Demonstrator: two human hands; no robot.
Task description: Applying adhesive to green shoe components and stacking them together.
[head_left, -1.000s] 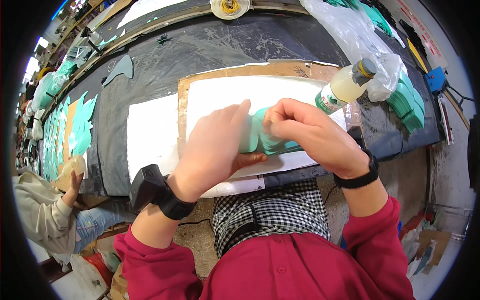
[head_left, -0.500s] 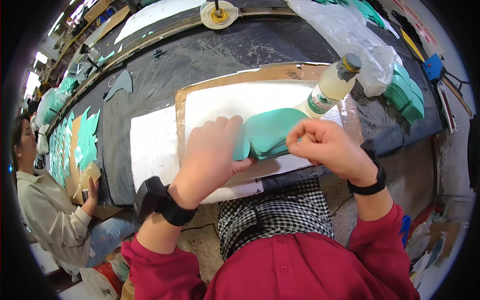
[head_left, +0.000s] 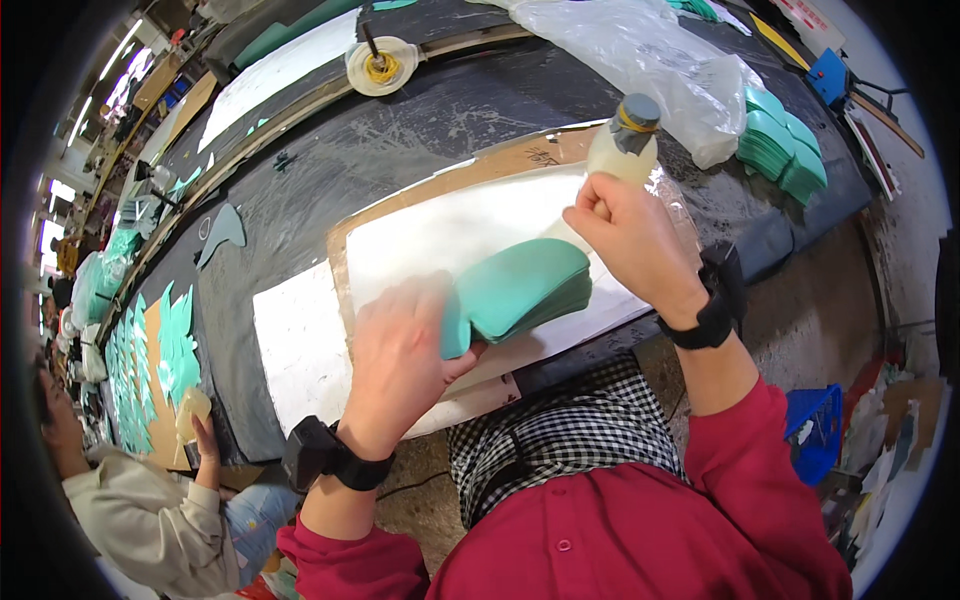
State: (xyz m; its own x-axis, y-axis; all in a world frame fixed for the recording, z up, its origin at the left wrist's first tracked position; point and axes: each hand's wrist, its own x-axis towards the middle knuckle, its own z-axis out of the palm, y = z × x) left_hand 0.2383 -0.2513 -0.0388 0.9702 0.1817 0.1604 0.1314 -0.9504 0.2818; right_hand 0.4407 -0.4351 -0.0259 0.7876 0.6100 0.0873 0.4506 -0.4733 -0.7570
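The right hand [head_left: 635,235] has been moved off the stack of green pieces [head_left: 525,285] and is now farther right, in front of the bottle [head_left: 618,158]. More of the stack's top can be seen, and the stack is now minded by just the left hand [head_left: 395,350]. It lies near the middle, on a white sheet [head_left: 430,230] that is set on a brown board [head_left: 480,178]. The left fingers are bent over the stack's left end, by a loose green piece [head_left: 455,325]; they are blurred, so it cannot be told if that piece is pinched. The right fingers are curled in, with the thumb close, and nothing can be seen held in them; it cannot be told if the bottle is touched. At the far right, more green pieces [head_left: 780,150] are piled beside a clear bag [head_left: 640,70]. Small dark writing is seen on the board's far edge. The bottle's label is hidden by the hand.
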